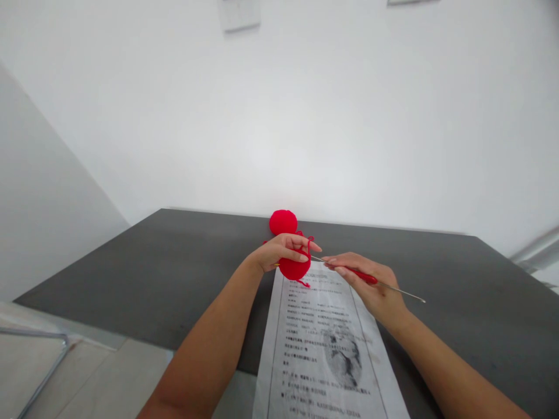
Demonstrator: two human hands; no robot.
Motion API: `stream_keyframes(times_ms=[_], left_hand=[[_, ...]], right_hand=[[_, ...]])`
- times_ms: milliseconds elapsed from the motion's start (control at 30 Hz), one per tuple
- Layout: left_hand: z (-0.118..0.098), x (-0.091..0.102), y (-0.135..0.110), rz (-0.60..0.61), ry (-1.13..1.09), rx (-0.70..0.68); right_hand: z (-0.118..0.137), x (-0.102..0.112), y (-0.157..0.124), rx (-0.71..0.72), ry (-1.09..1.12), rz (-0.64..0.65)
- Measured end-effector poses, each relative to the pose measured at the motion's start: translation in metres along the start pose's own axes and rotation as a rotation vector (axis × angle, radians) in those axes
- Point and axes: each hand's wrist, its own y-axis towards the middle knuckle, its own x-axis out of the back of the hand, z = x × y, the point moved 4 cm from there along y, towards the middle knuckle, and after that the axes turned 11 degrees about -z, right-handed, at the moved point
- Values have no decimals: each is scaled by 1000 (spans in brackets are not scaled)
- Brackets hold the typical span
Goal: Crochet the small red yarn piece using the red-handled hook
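A round red crocheted piece is pinched in my left hand, thumb across its top edge. Red yarn loops up by the left fingers, and a short tail dangles below the piece. My right hand grips a crochet hook with a red handle and thin metal ends. The hook's left tip reaches the edge of the red piece; its other end sticks out past my right hand. Behind the left hand, a ball of red yarn rests on the dark table.
A printed sheet with text and a dark picture lies under my hands and runs over the near edge of the dark grey table. A white wall stands right behind the table. At lower left, a metal bar shows above the tiled floor.
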Motion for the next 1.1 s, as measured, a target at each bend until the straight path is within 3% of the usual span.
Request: stream_keyframes(times_ms=[367,900,1100], left_hand=[[2,7,-1,-42,-24,28],[2,0,0,-83,-31,40],[3,-4,0,-82,-46,34]], right_hand=[[-3,3,4,-10,66,85],[-3,4,11,-263,163,-39],[-3,2,9,-252,174,-63]])
